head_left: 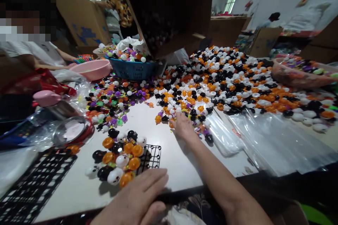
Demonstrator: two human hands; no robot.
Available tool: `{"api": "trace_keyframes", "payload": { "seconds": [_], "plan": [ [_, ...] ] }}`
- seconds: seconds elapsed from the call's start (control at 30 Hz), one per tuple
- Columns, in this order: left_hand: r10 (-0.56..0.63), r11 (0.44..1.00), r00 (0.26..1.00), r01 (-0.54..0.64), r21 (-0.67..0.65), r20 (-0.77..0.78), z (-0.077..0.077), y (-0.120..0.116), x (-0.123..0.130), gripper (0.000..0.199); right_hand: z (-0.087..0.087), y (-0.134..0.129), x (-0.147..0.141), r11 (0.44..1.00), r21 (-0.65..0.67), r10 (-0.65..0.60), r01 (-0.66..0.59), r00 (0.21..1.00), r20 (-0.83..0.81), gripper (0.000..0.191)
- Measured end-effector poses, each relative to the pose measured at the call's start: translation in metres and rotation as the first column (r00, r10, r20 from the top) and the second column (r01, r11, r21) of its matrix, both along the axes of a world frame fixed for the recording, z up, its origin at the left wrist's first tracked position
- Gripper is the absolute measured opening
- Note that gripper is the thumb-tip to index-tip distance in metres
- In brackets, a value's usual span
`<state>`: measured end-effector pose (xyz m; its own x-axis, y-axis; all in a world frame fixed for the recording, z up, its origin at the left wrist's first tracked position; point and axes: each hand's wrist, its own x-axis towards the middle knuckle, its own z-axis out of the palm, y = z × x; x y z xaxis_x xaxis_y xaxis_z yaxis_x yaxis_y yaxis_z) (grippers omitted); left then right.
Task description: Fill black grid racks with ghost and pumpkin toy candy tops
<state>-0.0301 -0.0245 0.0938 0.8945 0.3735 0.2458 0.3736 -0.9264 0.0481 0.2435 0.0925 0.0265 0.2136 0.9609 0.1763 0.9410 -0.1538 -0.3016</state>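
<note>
My right hand (pixel 184 126) reaches to the near edge of a heap of small plastic toys (pixel 185 98) in orange, white, black and purple. Its thumb and fingers look apart, touching the toys; the fingertips are partly hidden among them. Close to the table's front edge, my left hand (pixel 139 193) is stretched out flat with nothing in it. Just beyond it sits a cluster of orange pumpkin, white skull and black toys (pixel 122 161), on or beside a black plastic grid (pixel 153 156).
Clear plastic bags (pixel 280 140) lie at right. Black grids (pixel 39 179), a steel bowl (pixel 70 130) and a pink-lidded flask (pixel 50 100) stand left. Behind are a blue basket (pixel 132 69), a pink basin (pixel 92 69), a large carton (pixel 179 14) and co-workers.
</note>
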Motion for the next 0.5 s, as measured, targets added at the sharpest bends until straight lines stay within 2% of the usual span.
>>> {"api": "trace_keyframes", "payload": {
  "seconds": [0.07,0.13,0.2,0.27,0.33,0.4,0.43,0.5],
  "plan": [
    [0.031,0.999,0.999,-0.031,0.016,-0.031,-0.035,-0.012,0.003,0.051,0.001,0.011,0.007,0.995,-0.094,-0.025,0.025,1.0,-0.004,0.036],
    [0.146,0.985,0.989,-0.144,0.096,-0.014,-0.074,-0.018,0.003,0.054,0.0,0.016,0.01,0.989,-0.139,-0.055,0.042,0.995,-0.088,0.033],
    [0.293,0.936,0.956,-0.288,0.202,0.009,-0.106,-0.022,0.0,0.059,-0.001,0.013,0.013,0.992,-0.09,-0.104,0.086,0.971,-0.213,0.03],
    [0.388,0.883,0.921,-0.376,0.282,0.012,-0.125,-0.027,-0.003,0.061,-0.004,0.002,0.014,0.99,-0.016,-0.138,0.142,0.92,-0.366,0.03],
    [0.426,0.855,0.904,-0.406,0.323,0.007,-0.134,-0.032,-0.004,0.061,-0.009,-0.014,0.013,0.99,0.023,-0.098,0.138,0.803,-0.587,0.026],
    [0.438,0.847,0.899,-0.417,0.331,0.01,-0.137,-0.034,-0.003,0.06,-0.013,-0.032,0.008,0.997,0.04,-0.01,0.072,0.59,-0.807,0.021],
    [0.439,0.846,0.898,-0.42,0.329,0.019,-0.137,-0.033,-0.002,0.059,-0.014,-0.041,0.004,0.998,0.048,0.027,0.033,0.475,-0.879,0.022],
    [0.424,0.856,0.905,-0.416,0.307,0.043,-0.139,-0.028,0.0,0.058,-0.015,-0.057,-0.006,0.998,0.046,0.055,-0.037,0.324,-0.944,0.027]
  ]
}}
